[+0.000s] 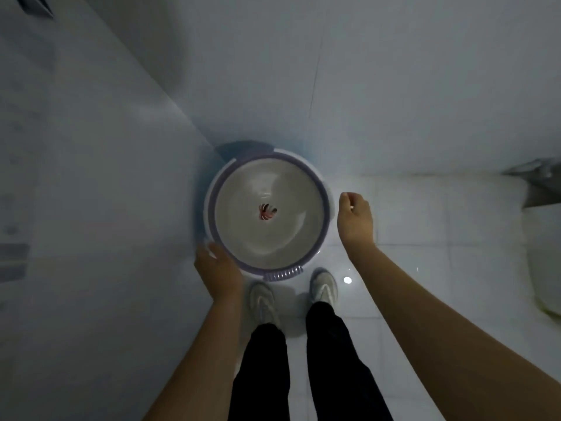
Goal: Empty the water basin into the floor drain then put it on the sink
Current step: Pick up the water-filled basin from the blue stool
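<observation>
A round white water basin with a purple rim and ribbed purple handles stands upright on the white tiled floor, in the corner where two walls meet. A small red mark shows at the centre of its bottom. My left hand reaches down at the basin's near-left rim, fingers apart, touching or almost touching it. My right hand hovers just right of the rim, fingers loosely curled, holding nothing. No floor drain or sink is visible.
My two white shoes stand right behind the basin. A wall runs along the left and another at the back. At the right edge are a grey metal fixture and a pale rounded object.
</observation>
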The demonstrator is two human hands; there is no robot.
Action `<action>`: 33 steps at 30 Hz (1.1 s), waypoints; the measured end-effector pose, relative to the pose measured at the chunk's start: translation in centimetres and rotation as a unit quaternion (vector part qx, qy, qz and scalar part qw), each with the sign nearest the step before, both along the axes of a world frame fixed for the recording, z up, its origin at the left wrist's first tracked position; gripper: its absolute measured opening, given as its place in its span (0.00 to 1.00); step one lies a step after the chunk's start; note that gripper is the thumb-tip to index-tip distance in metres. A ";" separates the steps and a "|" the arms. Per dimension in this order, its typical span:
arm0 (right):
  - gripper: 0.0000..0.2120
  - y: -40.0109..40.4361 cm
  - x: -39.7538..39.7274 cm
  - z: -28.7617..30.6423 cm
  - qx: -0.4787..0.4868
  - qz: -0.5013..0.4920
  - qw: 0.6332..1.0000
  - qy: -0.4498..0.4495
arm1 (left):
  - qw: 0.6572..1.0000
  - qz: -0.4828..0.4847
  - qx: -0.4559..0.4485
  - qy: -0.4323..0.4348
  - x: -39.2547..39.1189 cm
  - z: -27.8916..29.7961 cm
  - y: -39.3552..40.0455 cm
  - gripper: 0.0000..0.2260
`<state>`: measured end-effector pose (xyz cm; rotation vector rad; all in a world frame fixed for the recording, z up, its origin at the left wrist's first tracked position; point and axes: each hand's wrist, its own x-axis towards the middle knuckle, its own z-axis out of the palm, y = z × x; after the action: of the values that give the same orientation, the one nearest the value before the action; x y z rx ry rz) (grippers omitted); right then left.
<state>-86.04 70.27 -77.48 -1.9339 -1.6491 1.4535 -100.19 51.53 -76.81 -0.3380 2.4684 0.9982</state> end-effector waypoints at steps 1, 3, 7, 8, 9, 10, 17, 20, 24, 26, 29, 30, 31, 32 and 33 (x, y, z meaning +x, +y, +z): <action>0.19 0.2 -0.1 -1.7 -0.012 0.013 1.000 -0.013 | 1.000 -0.006 -0.001 0.014 -0.8 -1.3 0.4 0.19; 0.23 0.5 -0.5 -4.7 -0.032 0.040 0.998 -0.023 | 0.998 -0.027 -0.002 0.049 -2.5 -3.9 1.5 0.17; 0.22 1.7 -1.3 -8.2 -0.027 0.073 0.997 -0.020 | 0.995 -0.077 -0.034 0.055 -6.6 -7.8 3.1 0.20; 0.21 2.2 -1.2 -8.9 -0.026 0.082 0.996 -0.022 | 0.993 -0.096 -0.050 0.046 -7.6 -8.5 3.1 0.21; 0.20 2.6 -1.1 -9.6 -0.030 0.087 0.995 -0.025 | 0.990 -0.119 -0.069 0.040 -8.5 -9.3 3.2 0.21; 0.21 3.0 -1.0 -10.0 -0.041 0.091 0.995 -0.027 | 0.985 -0.142 -0.089 0.044 -9.1 -9.6 3.1 0.21; 0.26 3.7 -1.7 -11.5 -0.057 0.136 0.988 -0.049 | 0.925 -0.320 -0.182 0.093 -11.5 -10.8 1.5 0.23; 0.25 3.7 -1.5 -11.1 -0.052 0.154 0.985 -0.054 | 0.918 -0.342 -0.174 0.101 -11.8 -10.7 1.0 0.24; 0.25 3.5 0.0 -10.4 -0.057 0.140 0.987 -0.050 | 0.911 -0.364 -0.161 0.105 -10.9 -10.0 0.5 0.24; 0.25 3.3 0.9 -9.6 -0.060 0.113 0.991 -0.038 | 0.916 -0.357 -0.140 0.115 -10.2 -9.0 0.8 0.23; 0.25 3.0 2.8 -7.6 -0.058 0.069 0.996 -0.022 | 0.925 -0.351 -0.098 0.111 -8.8 -6.7 1.4 0.21; 0.25 3.0 3.7 -6.4 -0.054 0.052 0.997 -0.015 | 0.927 -0.350 -0.083 0.105 -8.2 -5.6 1.7 0.22; 0.26 2.8 4.5 -5.4 -0.054 0.038 0.998 -0.009 | 0.931 -0.345 -0.072 0.098 -7.5 -4.6 1.9 0.24; 0.27 2.8 5.5 -4.0 -0.051 0.019 0.999 -0.003 | 0.934 -0.340 -0.059 0.093 -6.8 -3.3 2.2 0.25; 0.28 2.9 6.5 -2.3 -0.048 0.002 0.999 0.004 | 0.937 -0.335 -0.045 0.088 -6.0 -1.6 2.8 0.27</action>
<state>-79.54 73.16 -79.79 -1.9737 -1.6073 1.5668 -106.23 54.38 -78.41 0.5625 2.4972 0.6375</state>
